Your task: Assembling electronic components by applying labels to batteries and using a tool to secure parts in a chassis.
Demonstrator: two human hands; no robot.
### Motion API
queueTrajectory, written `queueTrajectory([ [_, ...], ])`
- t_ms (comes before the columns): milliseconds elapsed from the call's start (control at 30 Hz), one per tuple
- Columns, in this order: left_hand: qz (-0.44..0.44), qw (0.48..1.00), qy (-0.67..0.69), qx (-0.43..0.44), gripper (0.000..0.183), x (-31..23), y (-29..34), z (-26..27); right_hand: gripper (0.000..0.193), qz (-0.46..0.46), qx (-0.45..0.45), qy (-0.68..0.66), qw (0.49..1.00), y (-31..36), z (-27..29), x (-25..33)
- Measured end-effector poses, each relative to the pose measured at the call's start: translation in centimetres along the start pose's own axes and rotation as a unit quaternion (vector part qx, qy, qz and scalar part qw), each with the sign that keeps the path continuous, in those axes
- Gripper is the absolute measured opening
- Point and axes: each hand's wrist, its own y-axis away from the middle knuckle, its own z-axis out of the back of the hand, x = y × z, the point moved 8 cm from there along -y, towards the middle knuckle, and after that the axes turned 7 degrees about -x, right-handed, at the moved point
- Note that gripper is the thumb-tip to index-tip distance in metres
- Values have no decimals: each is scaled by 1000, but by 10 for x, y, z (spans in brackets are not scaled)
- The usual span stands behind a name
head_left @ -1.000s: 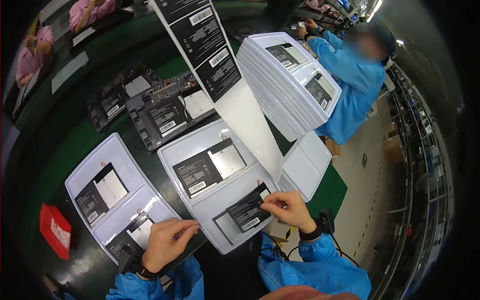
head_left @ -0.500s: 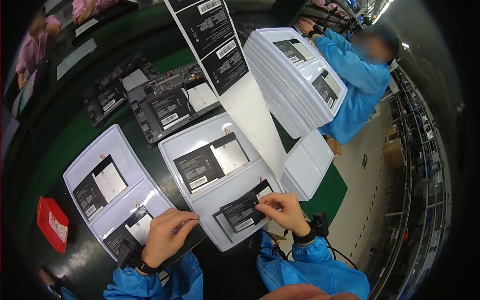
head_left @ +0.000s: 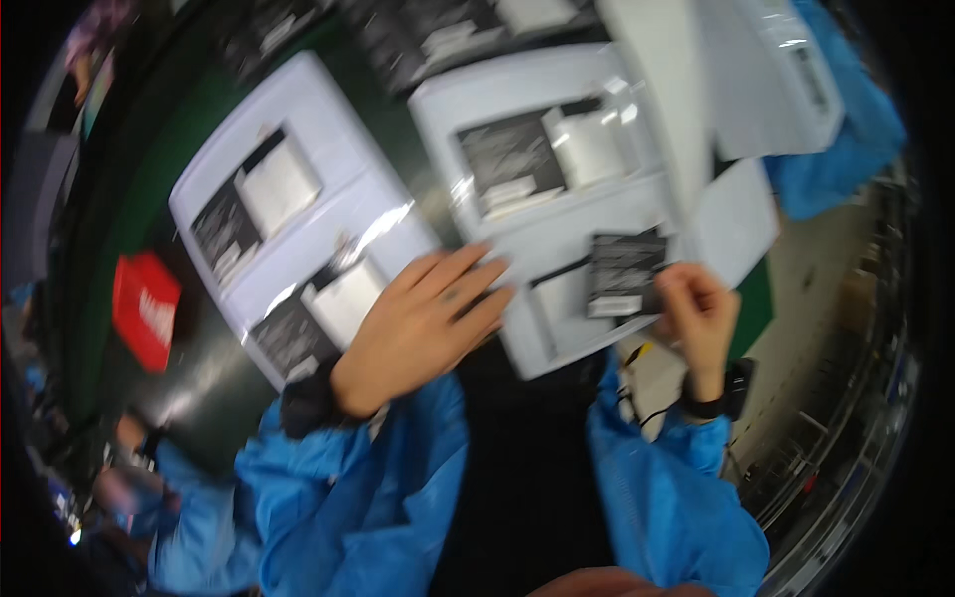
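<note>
The picture is blurred by head motion. My right hand (head_left: 696, 303) pinches a black rectangular pack with a white label (head_left: 622, 274) and holds it tilted just above the lower pocket of the right white tray (head_left: 542, 90). My left hand (head_left: 423, 323) lies flat with fingers spread, reaching across the gap between the left white tray (head_left: 298, 99) and the right tray. Its fingertips touch the right tray's near left edge. Each tray holds black packs and white cards in its pockets.
A red packet (head_left: 144, 308) lies on the dark green table (head_left: 139, 199) left of the trays. A white sheet (head_left: 736, 219) lies right of the right tray. More white trays (head_left: 771, 70) and a person's blue sleeve (head_left: 846, 129) are at top right.
My head has dropped closer and tilted. My right hand has lifted the black pack out of the tray pocket. My left hand has moved right from the left tray toward the right tray.
</note>
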Motion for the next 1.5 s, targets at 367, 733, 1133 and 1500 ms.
queueTrajectory([
  [367,-3,999,-52,3,29,10,11,-21,10,-30,111,24,993,1,-40,-26],
  [733,2,998,-69,14,31,7,9,-21,13,-31,143,51,988,-1,-48,-28],
  [1133,-74,995,-55,50,50,-32,1,-40,11,-40,132,61,989,-2,-51,-24],
  [1500,-51,990,-79,108,52,-39,-7,-63,20,118,9,212,970,-24,7,-16],
])
